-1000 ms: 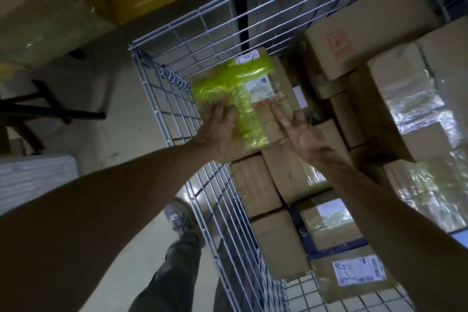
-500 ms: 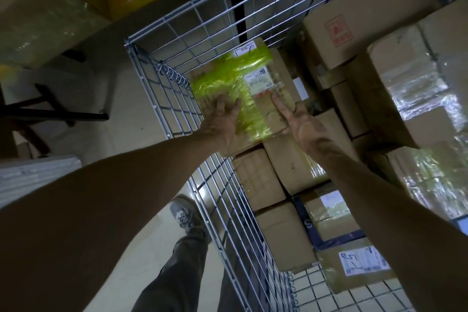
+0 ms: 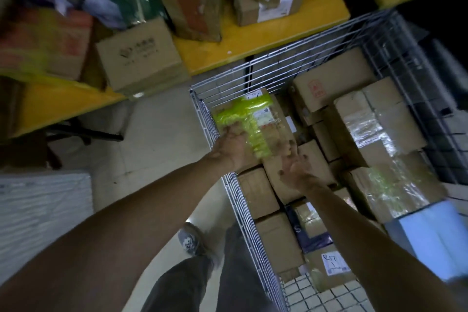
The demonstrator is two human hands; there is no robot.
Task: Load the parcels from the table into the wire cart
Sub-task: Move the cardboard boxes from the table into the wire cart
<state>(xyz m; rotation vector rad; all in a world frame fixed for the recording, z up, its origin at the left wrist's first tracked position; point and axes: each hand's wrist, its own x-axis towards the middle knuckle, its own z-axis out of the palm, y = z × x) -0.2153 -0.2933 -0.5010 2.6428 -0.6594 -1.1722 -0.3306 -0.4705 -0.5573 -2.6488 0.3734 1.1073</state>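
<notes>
Many cartons are already sitting in the wire cart, covering most of its floor; the green-taped parcel is lying on top of them in the corner beside the yellow table; the left hand is touching its near edge, though blur is hiding whether the fingers are gripping; the right hand is hovering just beside it, loosely curled and holding nothing; several table parcels are waiting, so loading seems roughly midway.

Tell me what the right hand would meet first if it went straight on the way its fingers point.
The right hand points toward the near corner of the green-taped parcel, so it would likely meet that first. Blur hides whether the fingertips touch it now.
</notes>
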